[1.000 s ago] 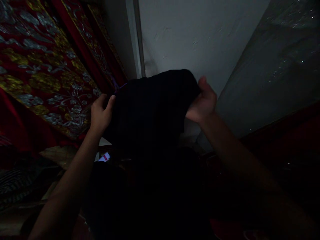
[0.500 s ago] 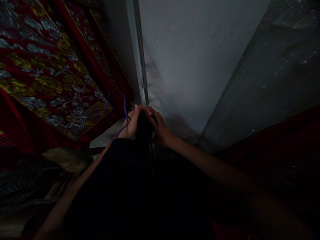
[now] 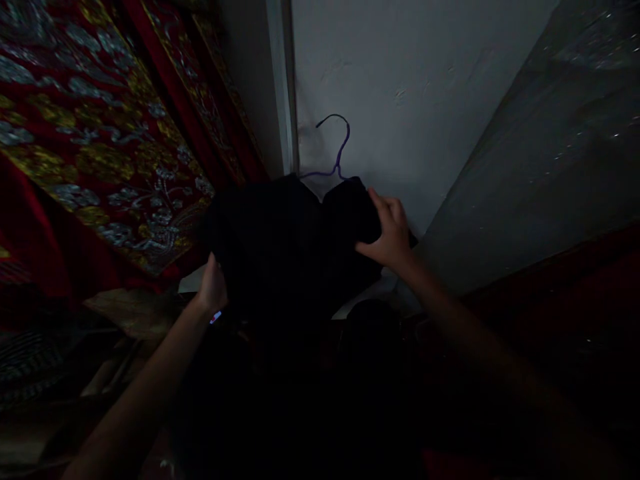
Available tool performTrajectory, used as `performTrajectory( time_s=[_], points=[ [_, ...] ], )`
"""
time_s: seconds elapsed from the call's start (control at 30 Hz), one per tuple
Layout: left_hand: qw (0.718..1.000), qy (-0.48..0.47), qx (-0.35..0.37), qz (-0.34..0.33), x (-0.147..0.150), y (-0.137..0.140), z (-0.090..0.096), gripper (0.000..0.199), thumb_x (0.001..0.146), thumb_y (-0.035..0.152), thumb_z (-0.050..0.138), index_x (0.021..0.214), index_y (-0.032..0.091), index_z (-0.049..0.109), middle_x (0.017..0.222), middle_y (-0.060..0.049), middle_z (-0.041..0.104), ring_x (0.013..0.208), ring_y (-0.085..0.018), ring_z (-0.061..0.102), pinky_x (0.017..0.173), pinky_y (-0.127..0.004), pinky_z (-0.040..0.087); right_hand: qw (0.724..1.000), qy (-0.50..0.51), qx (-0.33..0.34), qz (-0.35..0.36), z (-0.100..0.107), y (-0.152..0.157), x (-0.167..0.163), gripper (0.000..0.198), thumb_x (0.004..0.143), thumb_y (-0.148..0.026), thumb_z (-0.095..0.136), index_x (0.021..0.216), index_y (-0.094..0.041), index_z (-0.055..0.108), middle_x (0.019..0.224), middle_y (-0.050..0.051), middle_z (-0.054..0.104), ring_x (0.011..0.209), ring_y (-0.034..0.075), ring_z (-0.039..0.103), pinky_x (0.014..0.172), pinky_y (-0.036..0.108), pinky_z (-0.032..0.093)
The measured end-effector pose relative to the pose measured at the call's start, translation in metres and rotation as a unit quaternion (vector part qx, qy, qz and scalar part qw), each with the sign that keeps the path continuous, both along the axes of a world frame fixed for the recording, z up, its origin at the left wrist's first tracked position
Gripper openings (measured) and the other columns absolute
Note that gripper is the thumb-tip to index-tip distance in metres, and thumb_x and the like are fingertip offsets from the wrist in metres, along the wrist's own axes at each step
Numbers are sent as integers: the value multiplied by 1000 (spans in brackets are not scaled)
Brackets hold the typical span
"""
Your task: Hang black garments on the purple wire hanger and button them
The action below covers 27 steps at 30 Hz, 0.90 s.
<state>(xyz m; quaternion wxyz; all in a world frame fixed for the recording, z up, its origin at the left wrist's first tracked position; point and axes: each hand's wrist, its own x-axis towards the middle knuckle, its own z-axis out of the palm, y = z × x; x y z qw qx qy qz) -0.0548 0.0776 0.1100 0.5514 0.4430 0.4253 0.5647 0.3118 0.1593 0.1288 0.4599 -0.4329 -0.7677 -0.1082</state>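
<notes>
A dark garment (image 3: pixel 280 233) hangs in front of me on a purple hanger (image 3: pixel 341 150), whose hook points up and to the left against the pale wall. At the garment's left side, my left hand (image 3: pixel 214 283) grips the cloth, its fingers mostly hidden behind it. My right hand (image 3: pixel 387 233) is closed on the right shoulder part, thumb on the near face and fingers at the upper edge. Much of the garment's lower part merges into the darkness, so its exact kind is hard to make out.
Red cloth with gold and silver embroidery (image 3: pixel 115 153) hangs at the left. Behind the garment stands a pale wall (image 3: pixel 390 80) with a vertical strip (image 3: pixel 283 87). Shiny plastic sheeting (image 3: pixel 550 147) covers the right side. Dim clutter (image 3: pixel 125 313) lies at lower left.
My hands have moved apart, from close together to either side of the garment. The garment is now spread out, and the purple hanger has turned upright with its hook above the cloth.
</notes>
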Motion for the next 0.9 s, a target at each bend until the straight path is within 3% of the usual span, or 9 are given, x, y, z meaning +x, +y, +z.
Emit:
performTrajectory(
  time_s=[0.1, 0.2, 0.27, 0.47, 0.7, 0.9],
  points=[
    [994, -63, -18, 82, 1, -11, -14, 78, 81, 82, 55, 121, 16, 68, 129, -16, 71, 136, -34, 56, 115, -47, 45, 1000, -10, 7, -9, 37, 6, -6, 111, 63, -31, 83, 160, -24, 29, 138, 15, 46, 130, 40, 49, 111, 60, 41],
    [984, -39, 4, 171, 16, -15, -23, 60, 78, 53, 81, 126, 21, 66, 133, -11, 69, 134, -31, 58, 117, -44, 43, 999, -37, 6, 2, 64, 3, -22, 110, 65, -34, 84, 160, -24, 29, 141, 15, 46, 133, 40, 47, 112, 62, 39],
    [977, -23, 10, 213, 28, -19, -28, 59, 74, 35, 88, 128, 22, 65, 131, -9, 71, 129, -29, 63, 116, -43, 46, 999, -47, 4, 7, 71, -3, -30, 110, 66, -35, 85, 160, -24, 29, 141, 15, 46, 133, 40, 48, 112, 62, 40],
    [952, -95, -39, 287, 52, -47, -45, 47, 79, 27, 83, 123, 21, 67, 127, -8, 72, 125, -27, 66, 115, -43, 47, 999, -49, 2, 14, 71, -12, -28, 104, 67, -34, 84, 158, -25, 35, 139, 15, 48, 131, 41, 49, 111, 62, 40],
    [952, -118, -46, 280, 54, -60, -51, 47, 78, 25, 83, 122, 21, 68, 129, -8, 71, 129, -28, 62, 118, -46, 44, 997, -66, -3, 47, 86, -14, -45, 102, 68, -36, 83, 158, -26, 36, 139, 14, 49, 130, 40, 49, 110, 61, 41],
    [953, -80, -110, 270, 54, -84, -71, 63, 73, 22, 88, 130, 23, 62, 140, -9, 64, 134, -29, 58, 119, -48, 42, 990, -94, -44, 95, 55, -44, -56, 103, 63, -33, 83, 157, -27, 40, 130, 11, 54, 122, 35, 55, 107, 55, 45]
  ],
)
